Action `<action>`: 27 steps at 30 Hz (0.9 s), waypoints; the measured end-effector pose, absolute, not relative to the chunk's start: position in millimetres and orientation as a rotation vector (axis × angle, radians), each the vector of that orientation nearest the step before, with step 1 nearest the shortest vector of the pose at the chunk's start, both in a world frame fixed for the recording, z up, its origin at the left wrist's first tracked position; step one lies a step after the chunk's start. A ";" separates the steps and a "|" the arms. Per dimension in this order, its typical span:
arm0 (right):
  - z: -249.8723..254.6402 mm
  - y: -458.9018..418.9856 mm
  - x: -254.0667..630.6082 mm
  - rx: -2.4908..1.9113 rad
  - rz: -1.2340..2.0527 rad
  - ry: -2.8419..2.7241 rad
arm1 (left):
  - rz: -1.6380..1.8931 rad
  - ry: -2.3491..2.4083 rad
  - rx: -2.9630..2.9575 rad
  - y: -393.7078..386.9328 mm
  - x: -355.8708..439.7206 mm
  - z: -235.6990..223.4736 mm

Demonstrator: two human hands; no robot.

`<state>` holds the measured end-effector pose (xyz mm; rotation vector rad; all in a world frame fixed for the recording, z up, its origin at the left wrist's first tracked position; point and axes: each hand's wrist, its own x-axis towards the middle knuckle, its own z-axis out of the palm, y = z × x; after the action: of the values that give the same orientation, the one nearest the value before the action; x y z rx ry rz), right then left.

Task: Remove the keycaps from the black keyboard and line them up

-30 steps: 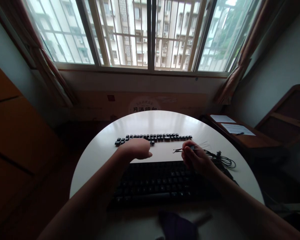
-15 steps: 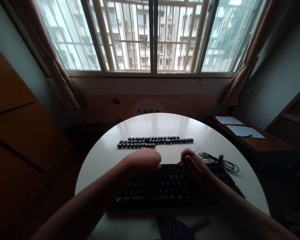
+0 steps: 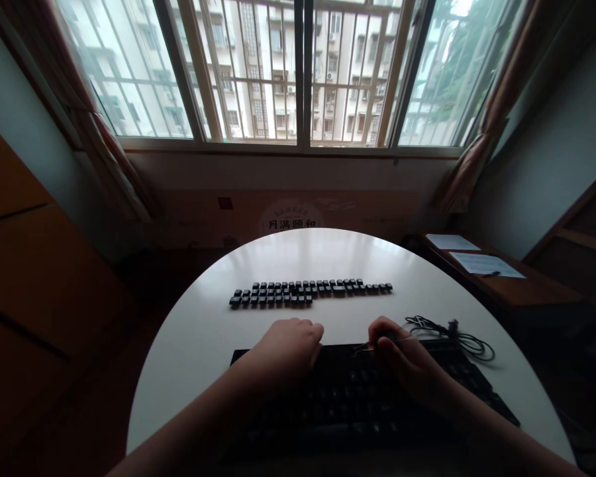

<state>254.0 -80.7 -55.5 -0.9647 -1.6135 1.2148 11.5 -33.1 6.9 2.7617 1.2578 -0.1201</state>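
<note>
Metal tool [image 3: 387,336] in right of 2 curled hands [image 3: 402,352]

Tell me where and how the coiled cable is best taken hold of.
Pinch the coiled cable at its bunched middle, probably from above and the far side: it gathers there, spreading into open loops rightward, and the keyboard lies along its near side.

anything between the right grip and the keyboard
Nothing visible stands between the right grip and the keyboard beneath it; only its own wire tool pokes over the back edge. The cable lies off right, the left grip to the left.
</note>
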 end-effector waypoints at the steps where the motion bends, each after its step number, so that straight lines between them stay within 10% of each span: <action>1: -55.4 -80.7 253.9 -0.971 1.213 -1.627 | -0.128 1.270 2.758 -31.7 10.4 6.8; 27: -42.4 -88.9 237.1 -1.273 0.944 -1.766 | -0.095 1.043 2.668 -21.8 28.4 -6.2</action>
<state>237.1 -88.9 -42.4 -1.2729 -1.7663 0.9441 28.4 -21.8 -6.2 2.6685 1.0431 -0.0952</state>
